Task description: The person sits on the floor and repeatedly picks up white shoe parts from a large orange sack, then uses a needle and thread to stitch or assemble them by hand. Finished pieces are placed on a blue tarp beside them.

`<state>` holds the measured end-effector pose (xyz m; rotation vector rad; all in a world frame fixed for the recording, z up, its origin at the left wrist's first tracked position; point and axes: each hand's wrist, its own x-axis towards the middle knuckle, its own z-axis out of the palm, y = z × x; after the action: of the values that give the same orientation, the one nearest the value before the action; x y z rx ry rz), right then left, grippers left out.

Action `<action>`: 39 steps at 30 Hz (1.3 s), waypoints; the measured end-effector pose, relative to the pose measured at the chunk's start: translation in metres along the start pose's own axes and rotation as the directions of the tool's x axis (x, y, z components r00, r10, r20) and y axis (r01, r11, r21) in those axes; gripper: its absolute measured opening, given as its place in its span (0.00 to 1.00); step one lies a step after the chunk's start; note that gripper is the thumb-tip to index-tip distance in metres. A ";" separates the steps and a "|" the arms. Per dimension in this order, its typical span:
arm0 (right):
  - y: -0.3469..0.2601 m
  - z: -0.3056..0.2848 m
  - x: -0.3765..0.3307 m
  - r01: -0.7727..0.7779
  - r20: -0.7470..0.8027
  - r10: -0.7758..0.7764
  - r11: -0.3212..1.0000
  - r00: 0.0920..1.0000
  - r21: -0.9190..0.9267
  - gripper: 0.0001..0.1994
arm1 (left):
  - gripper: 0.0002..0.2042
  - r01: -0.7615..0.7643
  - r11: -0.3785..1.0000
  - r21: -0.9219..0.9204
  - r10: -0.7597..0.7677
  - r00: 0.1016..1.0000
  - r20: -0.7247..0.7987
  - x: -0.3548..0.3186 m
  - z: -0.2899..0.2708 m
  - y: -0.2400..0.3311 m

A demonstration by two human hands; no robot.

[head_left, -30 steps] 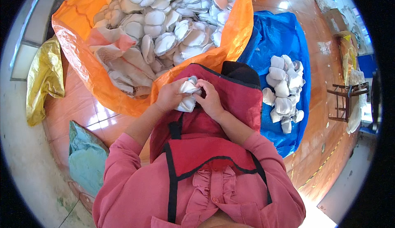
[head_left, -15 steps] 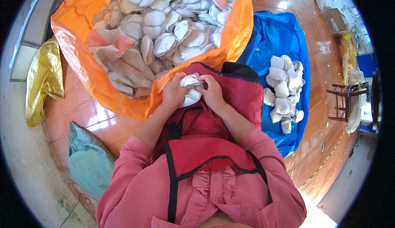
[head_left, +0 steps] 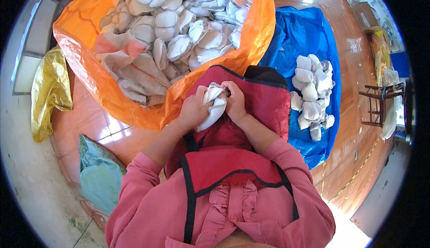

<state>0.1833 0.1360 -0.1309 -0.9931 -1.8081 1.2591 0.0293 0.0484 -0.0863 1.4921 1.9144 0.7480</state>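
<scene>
Cloth pad [head_left: 217, 109] — white, folded — is slanting between my left hand [head_left: 194, 110] and right hand [head_left: 236, 104], near end leaning left; both are gripping it, fingers curled, equally near, above my red apron [head_left: 268, 107].

Two hands were in view, one left hand [head_left: 195, 109] and one right hand [head_left: 235, 104], with one white bundle [head_left: 215, 113] between them, its layers too crumpled to number. One orange sack [head_left: 263, 24] contained dozens of white pads [head_left: 180, 46], overlapping too much for an exact count. One blue sheet [head_left: 298, 31] carried at least a dozen white pieces [head_left: 310, 92], some partly hidden. There were one red apron [head_left: 266, 104] and one pink shirt [head_left: 152, 203]. On the left were one yellow sack [head_left: 50, 91] and one green sack [head_left: 101, 181]; on the right, one stool [head_left: 382, 96] and one box [head_left: 367, 14].
</scene>
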 end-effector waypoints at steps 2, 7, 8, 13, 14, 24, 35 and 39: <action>-0.002 -0.002 0.001 -0.004 0.024 0.004 1.000 1.000 0.017 0.10 | 0.19 -0.010 0.998 0.067 0.014 0.998 -0.058 0.000 0.010 -0.006; 0.007 -0.011 0.003 -0.171 0.181 0.143 0.974 0.973 0.150 0.09 | 0.19 0.040 0.993 0.113 -0.024 0.990 -0.139 -0.001 0.018 0.005; 0.008 -0.013 0.002 -0.201 0.203 0.161 0.960 0.966 0.196 0.09 | 0.19 0.051 0.994 0.099 -0.035 0.986 -0.164 -0.001 0.023 0.002; -0.002 -0.022 0.005 -0.228 0.292 0.150 0.939 0.945 0.256 0.09 | 0.20 0.091 0.988 0.122 -0.060 0.969 -0.240 -0.002 0.029 -0.002; -0.002 -0.023 0.006 -0.244 0.313 0.158 0.935 0.936 0.256 0.09 | 0.21 0.105 0.986 0.126 -0.073 0.968 -0.239 -0.001 0.028 -0.001; -0.015 -0.028 0.011 0.239 0.275 -0.179 0.950 0.945 -0.203 0.07 | 0.17 -0.109 0.981 0.158 0.132 0.981 -0.143 0.004 0.017 -0.015; -0.028 -0.050 0.012 -0.319 0.345 0.315 0.947 0.884 -0.047 0.12 | 0.12 -0.570 0.709 0.414 0.583 0.805 0.109 0.000 0.011 -0.007; -0.013 -0.054 0.019 -0.276 0.442 0.340 0.939 0.830 -0.204 0.17 | 0.15 -0.646 0.662 0.379 0.628 0.755 0.190 0.000 0.011 -0.008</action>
<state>0.2194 0.1723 -0.1007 -1.1607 -2.1850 1.7181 0.0326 0.0473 -0.1000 2.5124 1.5517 0.5803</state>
